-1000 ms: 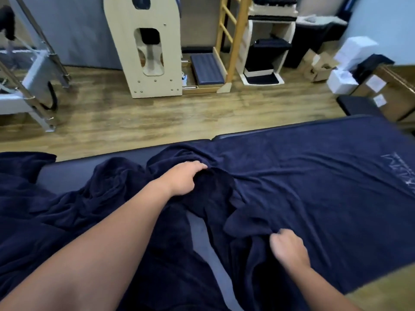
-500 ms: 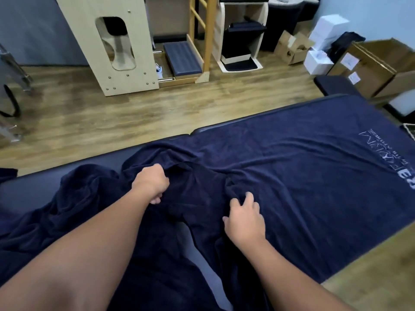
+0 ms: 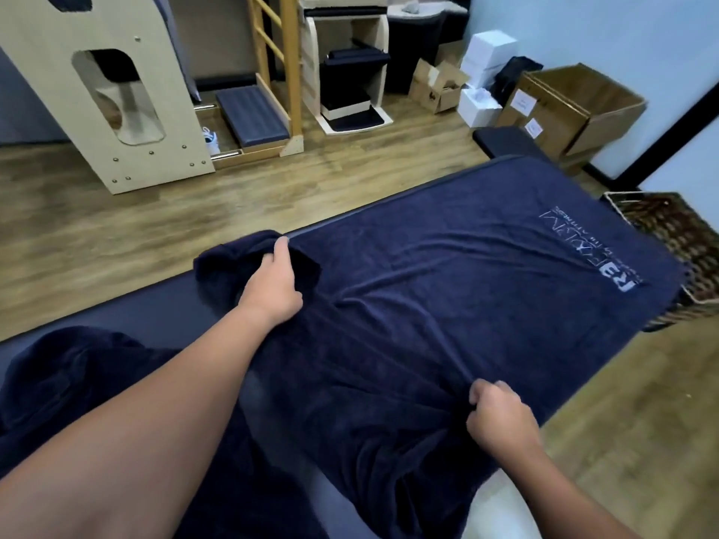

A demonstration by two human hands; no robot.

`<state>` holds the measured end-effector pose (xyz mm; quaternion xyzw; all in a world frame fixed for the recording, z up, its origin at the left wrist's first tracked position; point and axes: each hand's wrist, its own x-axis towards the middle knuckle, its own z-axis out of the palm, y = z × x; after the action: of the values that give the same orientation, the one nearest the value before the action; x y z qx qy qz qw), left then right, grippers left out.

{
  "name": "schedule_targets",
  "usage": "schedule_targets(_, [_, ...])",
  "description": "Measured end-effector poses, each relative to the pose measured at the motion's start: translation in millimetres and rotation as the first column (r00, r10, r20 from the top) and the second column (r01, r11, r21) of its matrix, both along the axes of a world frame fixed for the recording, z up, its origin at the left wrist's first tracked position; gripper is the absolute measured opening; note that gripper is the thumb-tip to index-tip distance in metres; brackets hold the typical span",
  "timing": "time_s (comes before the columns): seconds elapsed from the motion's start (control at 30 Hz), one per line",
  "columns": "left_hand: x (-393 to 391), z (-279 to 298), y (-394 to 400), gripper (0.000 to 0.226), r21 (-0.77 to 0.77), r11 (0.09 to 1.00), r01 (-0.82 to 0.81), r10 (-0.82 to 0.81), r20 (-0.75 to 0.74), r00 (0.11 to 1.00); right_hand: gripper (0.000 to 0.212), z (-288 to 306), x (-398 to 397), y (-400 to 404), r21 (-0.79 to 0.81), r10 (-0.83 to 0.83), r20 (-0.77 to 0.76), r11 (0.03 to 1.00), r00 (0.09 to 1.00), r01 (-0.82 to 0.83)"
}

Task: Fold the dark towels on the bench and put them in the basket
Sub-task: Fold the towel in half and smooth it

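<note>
While bare surface (image 3: 163, 317) is left open at the far left, the spread towel (image 3: 447, 305) is pinched at its far corner by the left hand (image 3: 272, 285) and bunched at its near edge in the closed right hand (image 3: 500, 420), beside the basket (image 3: 673, 235).

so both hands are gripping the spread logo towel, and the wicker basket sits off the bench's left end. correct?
Not quite: in the head view the wicker basket sits off the bench's right end. Left hand and right hand do grip the logo towel.
</note>
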<state>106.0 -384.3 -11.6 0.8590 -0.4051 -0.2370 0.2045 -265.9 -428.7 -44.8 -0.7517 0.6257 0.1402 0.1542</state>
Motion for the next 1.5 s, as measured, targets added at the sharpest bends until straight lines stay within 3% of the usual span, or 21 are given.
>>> schedule_targets(0.27, [-71, 19, -102, 0.118, 0.043, 0.984, 0.172, -0.176, 0.125, 0.976, 0.016, 10, -118, -45, -0.229, -0.152, 0.046, 0.960, 0.987, 0.158])
schedule_targets(0.4, [-112, 26, -156, 0.127, 0.036, 0.980, 0.194, -0.197, 0.139, 0.970, 0.017, 12, -174, -89, -0.267, -0.219, 0.057, 0.937, 0.974, 0.226])
schedule_targets(0.53, [-157, 31, -205, 0.132, 0.037, 0.986, 0.165, -0.168, 0.139, 0.976, 0.023, 6, -212, -133, -0.323, -0.255, 0.216, 0.892, 0.942, 0.316])
schedule_targets(0.7, [-203, 38, -257, 0.136, 0.017, 0.991, 0.131, -0.132, 0.143, 0.981, 0.031, 7, -242, -180, -0.377, -0.110, 0.418, 0.882, 0.902, 0.282])
schedule_targets(0.9, [-227, 41, -316, 0.139, -0.007, 0.992, 0.128, -0.126, 0.162, 0.979, 0.032, -3, -270, -242, -0.304, -0.121, 0.293, 0.929, 0.949, 0.212])
schedule_targets(1.0, [-233, 37, -347, 0.142, -0.015, 0.994, 0.109, -0.105, 0.161, 0.981, 0.044, 0, -278, -270, -0.334, -0.126, 0.238, 0.920, 0.963, 0.203])
schedule_targets(1.17, [-241, 24, -413, 0.144, -0.070, 0.995, 0.070, -0.059, 0.138, 0.989, 0.060, -5, -297, -331, -0.324, -0.136, 0.250, 0.921, 0.959, 0.215])
schedule_targets(1.5, [-267, 10, -572, 0.143, -0.104, 0.988, 0.115, -0.101, 0.126, 0.987, 0.050, -7, -337, -439, -0.349, -0.312, 0.328, 0.837, 0.892, 0.421])
